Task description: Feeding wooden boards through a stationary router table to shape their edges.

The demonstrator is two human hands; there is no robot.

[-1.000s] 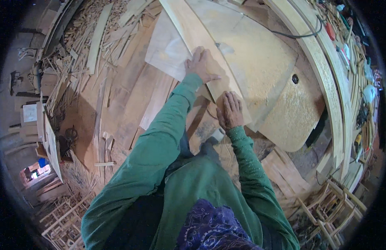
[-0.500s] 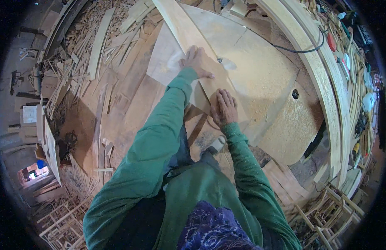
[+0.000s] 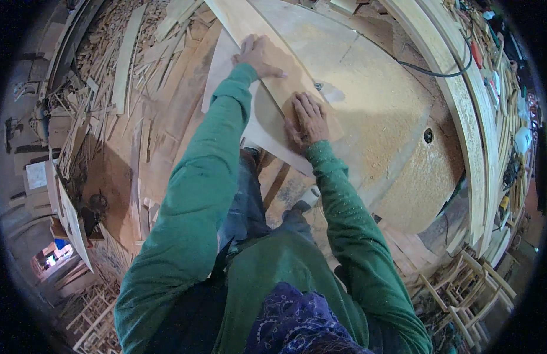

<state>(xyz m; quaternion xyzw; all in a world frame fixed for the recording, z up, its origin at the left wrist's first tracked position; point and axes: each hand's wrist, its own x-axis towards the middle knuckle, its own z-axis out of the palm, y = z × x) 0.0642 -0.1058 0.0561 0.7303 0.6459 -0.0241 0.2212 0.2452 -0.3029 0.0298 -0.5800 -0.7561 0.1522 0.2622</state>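
Observation:
A long pale wooden plank (image 3: 288,74) lies slantwise on a flat work table (image 3: 368,147) dusted with sawdust, running up out of view at the top. My left hand (image 3: 259,58) rests palm down on it, its thumb spread toward the right and its outer fingers at the plank's left edge. Nearer to me, my right hand (image 3: 307,121) lies on the plank close to its near end, fingers stretched along the wood and thumb by the left edge. Just right of the plank, a small metal piece (image 3: 318,86) stands up from the table.
Offcuts and thin strips (image 3: 129,59) are heaped on the left. Long curved-looking boards (image 3: 471,141) run along the right, with a black cable (image 3: 433,74) crossing them. The table has a dark round hole (image 3: 428,135). Wooden frames (image 3: 468,289) stand at lower right.
Both hands and the plank have moved away from me and a little left, past the small metal piece. More of the table's near edge shows between my arms.

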